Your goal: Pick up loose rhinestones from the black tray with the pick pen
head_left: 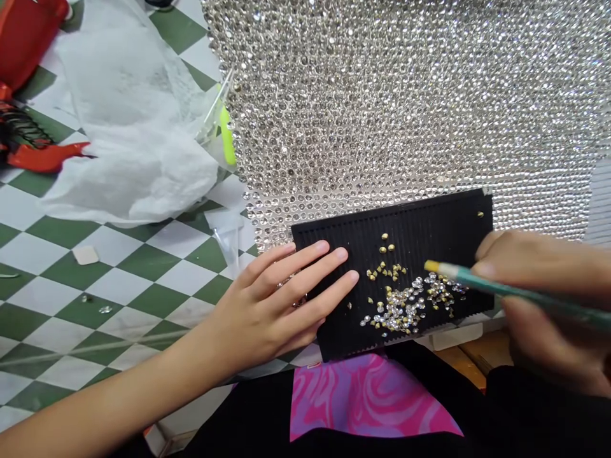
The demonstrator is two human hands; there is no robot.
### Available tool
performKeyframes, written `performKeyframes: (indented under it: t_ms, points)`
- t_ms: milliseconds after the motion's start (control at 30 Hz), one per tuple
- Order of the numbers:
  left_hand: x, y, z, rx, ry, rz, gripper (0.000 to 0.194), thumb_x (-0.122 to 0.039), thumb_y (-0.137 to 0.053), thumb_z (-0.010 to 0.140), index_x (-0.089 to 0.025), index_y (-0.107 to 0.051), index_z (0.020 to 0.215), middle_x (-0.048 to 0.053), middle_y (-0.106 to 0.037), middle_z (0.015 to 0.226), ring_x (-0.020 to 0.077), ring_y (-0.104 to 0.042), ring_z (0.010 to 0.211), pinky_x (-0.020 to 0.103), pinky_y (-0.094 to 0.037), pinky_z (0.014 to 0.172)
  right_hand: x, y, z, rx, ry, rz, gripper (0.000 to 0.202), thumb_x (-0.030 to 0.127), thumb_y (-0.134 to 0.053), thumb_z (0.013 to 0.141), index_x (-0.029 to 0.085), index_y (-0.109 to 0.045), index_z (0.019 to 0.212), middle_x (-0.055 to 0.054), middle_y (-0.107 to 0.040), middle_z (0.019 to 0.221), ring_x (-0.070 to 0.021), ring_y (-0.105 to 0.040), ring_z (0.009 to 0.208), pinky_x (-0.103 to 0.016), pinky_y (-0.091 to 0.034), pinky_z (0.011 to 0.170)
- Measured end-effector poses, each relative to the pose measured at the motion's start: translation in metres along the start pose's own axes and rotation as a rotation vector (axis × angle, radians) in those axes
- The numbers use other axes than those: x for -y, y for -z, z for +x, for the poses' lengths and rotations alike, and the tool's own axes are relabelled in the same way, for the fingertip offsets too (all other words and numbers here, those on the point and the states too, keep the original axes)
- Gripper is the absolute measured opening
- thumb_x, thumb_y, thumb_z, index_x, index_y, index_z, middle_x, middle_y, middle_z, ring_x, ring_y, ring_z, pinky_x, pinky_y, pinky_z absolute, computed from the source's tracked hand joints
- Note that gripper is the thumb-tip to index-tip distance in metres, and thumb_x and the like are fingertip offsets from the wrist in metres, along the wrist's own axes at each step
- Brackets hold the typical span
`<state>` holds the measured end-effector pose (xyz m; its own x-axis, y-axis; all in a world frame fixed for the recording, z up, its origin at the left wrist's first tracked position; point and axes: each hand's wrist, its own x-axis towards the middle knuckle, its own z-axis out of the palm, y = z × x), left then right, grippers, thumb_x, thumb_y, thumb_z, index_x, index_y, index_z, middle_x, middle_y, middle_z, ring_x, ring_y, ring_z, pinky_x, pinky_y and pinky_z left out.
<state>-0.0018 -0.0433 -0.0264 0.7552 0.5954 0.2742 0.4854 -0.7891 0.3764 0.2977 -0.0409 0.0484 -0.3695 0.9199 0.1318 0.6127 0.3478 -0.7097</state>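
Observation:
My left hand (281,292) lies over the left end of a black ribbed tray (443,222), its fingers stretched and spread apart. Its thumb is mostly hidden. A teal pencil-like stick (496,286) with a white band and yellowish tip is pinched in my right hand (548,299). The tip hovers over or touches the tray near the loose stones; I cannot tell which. Clear faceted rhinestones (401,310) with gold backs are heaped toward the tray's near edge. Several gold-backed ones (389,272) lie point-up farther back. Behind the tray spreads a sheet of silvery rhinestone rows (405,114).
The table has a green and white checked cover (162,280). On the left lie a crumpled white plastic bag (128,146), a red tool with a black spring (42,152), a white square piece (86,255) and a lime-green handle (227,137). Pink-purple patterned fabric (367,401) shows below the tray.

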Motion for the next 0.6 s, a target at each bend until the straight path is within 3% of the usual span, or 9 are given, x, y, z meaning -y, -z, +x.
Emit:
performKeyframes:
  t_ms: [133, 433, 600]
  points:
    - [-0.001, -0.002, 0.0, -0.035, 0.007, -0.011, 0.04, -0.024, -0.043, 0.098, -0.024, -0.055, 0.136, 0.003, -0.057, 0.141, 0.0174, -0.047, 0.137, 0.034, -0.027, 0.128, 0.007, -0.01, -0.003, 0.192, 0.099, 0.086, 0.03, 0.003, -0.057, 0.075, 0.017, -0.065, 0.1, -0.001, -0.061, 0.069, -0.0114, -0.061, 0.063, -0.028, -0.057, 0.056]
    - [0.0, -0.004, -0.001, -0.051, -0.007, 0.006, 0.04, -0.023, -0.043, 0.097, -0.025, -0.055, 0.135, 0.001, -0.057, 0.141, 0.017, -0.047, 0.137, 0.035, -0.028, 0.127, 0.006, -0.022, -0.006, 0.125, 0.139, 0.153, 0.022, 0.003, -0.056, 0.074, 0.012, -0.065, 0.092, -0.002, -0.063, 0.069, -0.0115, -0.063, 0.065, -0.029, -0.059, 0.061]
    - [-0.002, -0.005, 0.0, -0.062, 0.015, -0.027, 0.039, -0.023, -0.043, 0.098, -0.023, -0.056, 0.134, 0.002, -0.057, 0.141, 0.0169, -0.046, 0.137, 0.033, -0.026, 0.128, 0.003, -0.027, -0.005, 0.107, 0.185, 0.152, 0.022, 0.002, -0.055, 0.073, 0.011, -0.065, 0.09, -0.001, -0.061, 0.066, -0.0091, -0.058, 0.058, -0.025, -0.052, 0.051]
